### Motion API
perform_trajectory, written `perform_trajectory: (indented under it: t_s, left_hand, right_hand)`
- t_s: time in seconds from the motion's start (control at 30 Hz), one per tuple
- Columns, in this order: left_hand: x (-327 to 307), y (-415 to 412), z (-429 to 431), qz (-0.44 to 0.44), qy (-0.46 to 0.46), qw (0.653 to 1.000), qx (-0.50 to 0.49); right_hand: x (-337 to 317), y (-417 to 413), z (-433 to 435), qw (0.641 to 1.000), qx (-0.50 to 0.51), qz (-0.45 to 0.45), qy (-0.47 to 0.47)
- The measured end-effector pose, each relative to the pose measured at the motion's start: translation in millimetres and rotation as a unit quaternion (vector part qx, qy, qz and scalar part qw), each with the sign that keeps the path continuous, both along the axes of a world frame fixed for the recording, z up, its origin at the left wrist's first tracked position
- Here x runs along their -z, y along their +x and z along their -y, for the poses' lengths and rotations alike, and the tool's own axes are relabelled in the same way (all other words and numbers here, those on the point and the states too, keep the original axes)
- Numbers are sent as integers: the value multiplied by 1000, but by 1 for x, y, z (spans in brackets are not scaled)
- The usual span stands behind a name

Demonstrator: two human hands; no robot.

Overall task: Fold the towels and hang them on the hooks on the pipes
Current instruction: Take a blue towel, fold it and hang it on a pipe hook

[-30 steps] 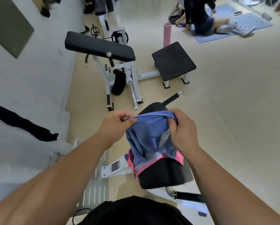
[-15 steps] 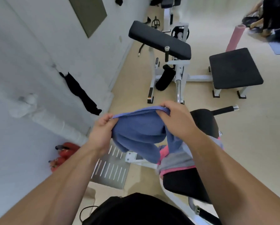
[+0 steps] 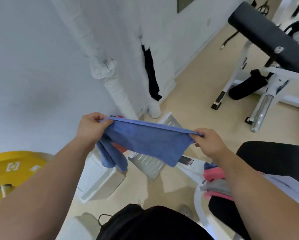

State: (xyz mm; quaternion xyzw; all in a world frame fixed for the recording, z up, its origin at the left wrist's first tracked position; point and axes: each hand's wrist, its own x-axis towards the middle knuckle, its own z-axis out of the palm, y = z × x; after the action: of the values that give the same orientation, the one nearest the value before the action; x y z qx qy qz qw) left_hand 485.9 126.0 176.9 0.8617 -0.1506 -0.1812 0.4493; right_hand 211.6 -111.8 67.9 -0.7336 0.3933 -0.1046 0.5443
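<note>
A blue towel (image 3: 145, 141) hangs stretched between my hands in front of the white wall. My left hand (image 3: 91, 127) pinches its upper left corner, with extra folds drooping below. My right hand (image 3: 207, 142) pinches the upper right corner. A white wrapped pipe (image 3: 114, 84) runs down the wall just beyond the towel, with a small hook (image 3: 105, 61) on its bulging joint. A black towel (image 3: 151, 73) hangs from a second hook (image 3: 140, 37) further along the wall. More pink and grey towels (image 3: 214, 184) lie piled on a black seat pad at my right.
A yellow weight plate (image 3: 12, 168) sits at the left edge. A white box (image 3: 100, 179) and a metal footplate (image 3: 150, 163) are on the floor below the towel. A padded white exercise machine (image 3: 266, 37) stands at the upper right. The black seat pad (image 3: 275, 156) is beside my right arm.
I have turned left toward the wall and pipe. My hands have drawn apart, lifting the blue towel off the pile and stretching its top edge taut.
</note>
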Motion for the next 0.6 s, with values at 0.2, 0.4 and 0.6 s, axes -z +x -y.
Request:
perform_trajectory:
  t_s: [0.2, 0.4, 0.6]
  left_hand:
    - [28, 36, -61, -21, 7, 999, -37]
    - [20, 55, -74, -19, -34, 998, 51]
    - [19, 82, -90, -98, -106, 980, 134]
  right_hand:
    - [-60, 74, -49, 958, 4, 170, 230]
    - [-75, 166, -114, 995, 0, 93, -23]
    - [-88, 229, -191, 973, -220, 61, -7]
